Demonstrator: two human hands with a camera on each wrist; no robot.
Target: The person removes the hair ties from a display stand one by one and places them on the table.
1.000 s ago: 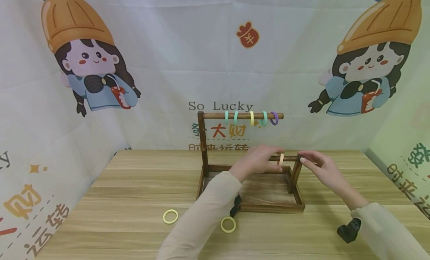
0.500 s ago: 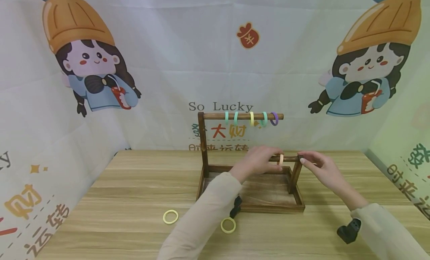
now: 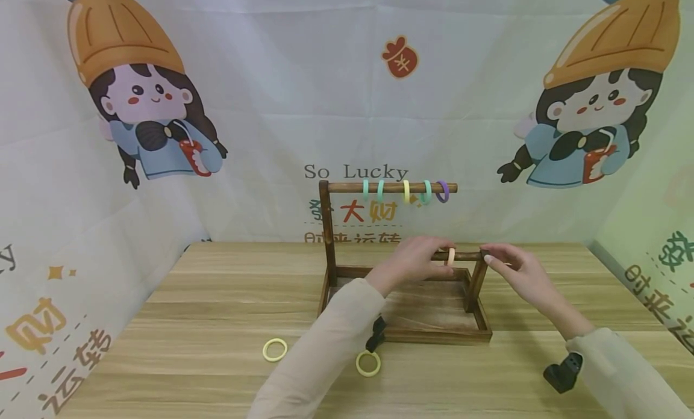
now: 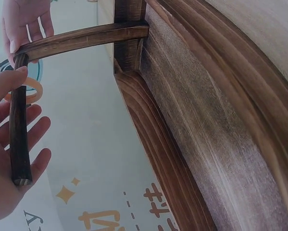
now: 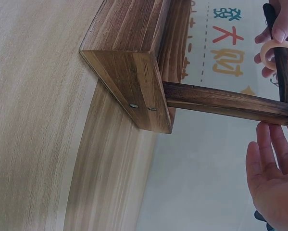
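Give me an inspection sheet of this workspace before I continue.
Surface: flat, pale wood-grain table.
Job's things: dark-brown wooden stand with two bars and a tray base; three mint-green rings, one yellow ring and one purple ring hang on the upper bar; a peach ring encircles the lower bar; two pale-yellow rings lie on the table. Ring material unclear.
Clutter: nothing seen.
Grippers: left hand pinches the peach ring; right hand holds the stand's lower-bar corner.
Cables: nothing seen.
Surroundings: white cloth backdrop, printed with cartoon figures and lettering.

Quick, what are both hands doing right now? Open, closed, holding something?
Left hand: closed, pinching the peach-coloured round ring around the lower brown wooden bar.
Right hand: closed, holding the top of the short brown wooden post.
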